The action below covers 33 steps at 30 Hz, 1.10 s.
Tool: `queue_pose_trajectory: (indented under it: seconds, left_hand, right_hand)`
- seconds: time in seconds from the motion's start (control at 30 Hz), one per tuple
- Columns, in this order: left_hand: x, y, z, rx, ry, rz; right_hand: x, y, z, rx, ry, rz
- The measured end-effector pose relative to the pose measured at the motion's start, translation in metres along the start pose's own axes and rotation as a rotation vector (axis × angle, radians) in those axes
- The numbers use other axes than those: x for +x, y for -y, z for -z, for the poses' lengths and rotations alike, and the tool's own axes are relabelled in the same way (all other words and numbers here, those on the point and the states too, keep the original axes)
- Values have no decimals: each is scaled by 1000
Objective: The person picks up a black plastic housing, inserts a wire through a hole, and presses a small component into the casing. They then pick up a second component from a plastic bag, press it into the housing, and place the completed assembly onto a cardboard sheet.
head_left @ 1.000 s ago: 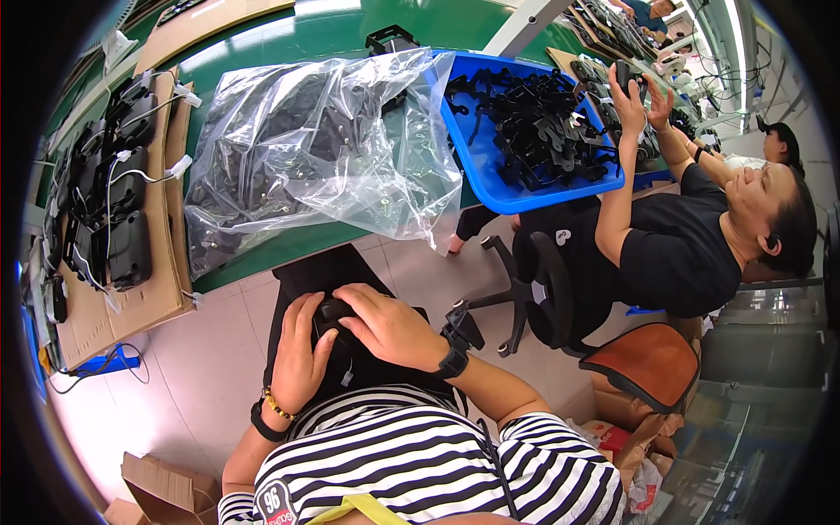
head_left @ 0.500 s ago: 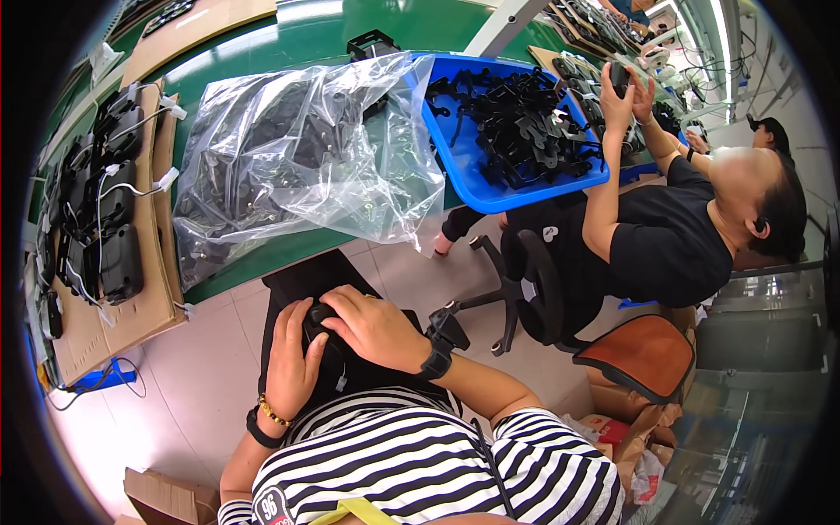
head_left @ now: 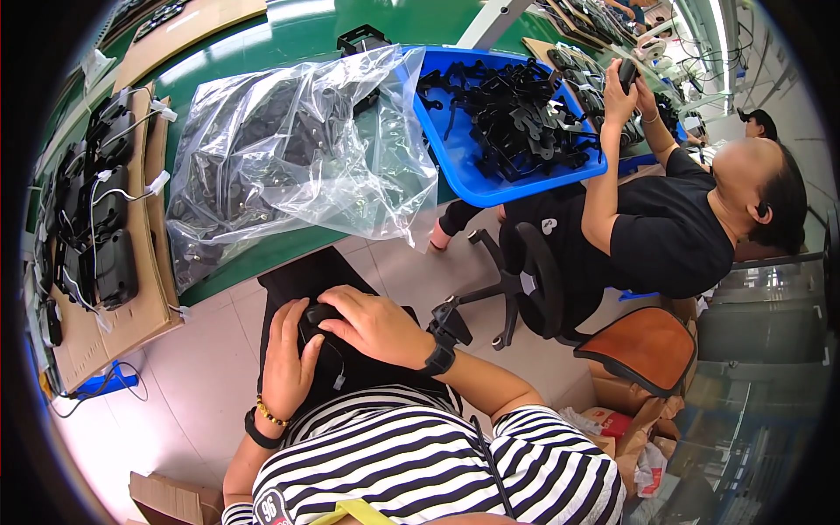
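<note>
On my lap, against black cloth, I hold a small black plastic housing (head_left: 322,315), mostly covered by my fingers. My left hand (head_left: 290,357) is closed along its left side, with the thumb pointing up toward it. From the right, my right hand (head_left: 372,328) curls over the housing's top, thumb and fingers bent around it. A white plug (head_left: 339,382) on a thin lead hangs just below the hands. The housing's lower part blends into the dark cloth, so its full shape is hidden.
A clear plastic bag (head_left: 289,166) of dark parts lies on the green table (head_left: 203,285). Beside it, a blue bin (head_left: 490,190) holds black brackets. Cardboard (head_left: 156,210) at left carries black housings with white-plugged leads. At right a seated co-worker (head_left: 669,223) lifts a black part.
My hands keep hold of the housing, with only a slight finger shift. The table's contents sit a little further left in view. The co-worker's hands have turned the raised part slightly.
</note>
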<state>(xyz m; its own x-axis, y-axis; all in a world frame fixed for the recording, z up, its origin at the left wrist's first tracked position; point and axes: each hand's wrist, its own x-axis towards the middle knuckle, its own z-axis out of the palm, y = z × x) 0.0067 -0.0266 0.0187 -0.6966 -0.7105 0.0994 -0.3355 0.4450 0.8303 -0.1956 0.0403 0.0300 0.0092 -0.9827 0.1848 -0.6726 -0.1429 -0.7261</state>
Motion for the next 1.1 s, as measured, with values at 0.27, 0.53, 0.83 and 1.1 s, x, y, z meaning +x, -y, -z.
queue_pose_trajectory:
  seconds: [0.27, 0.53, 0.83, 1.1]
  left_hand:
    - [0, 2, -4, 24, -22, -19]
    - [-2, 2, -3, 1, -13, 2]
    - [0, 2, -1, 14, -5, -8]
    - [-2, 2, -3, -2, -22, 21]
  right_hand:
    - [1, 1, 1, 62, -23, -2]
    - [0, -2, 6, 174, 9, -7]
    - [0, 0, 7, 132, 45, -86]
    - [-1, -4, -2, 128, -35, -4]
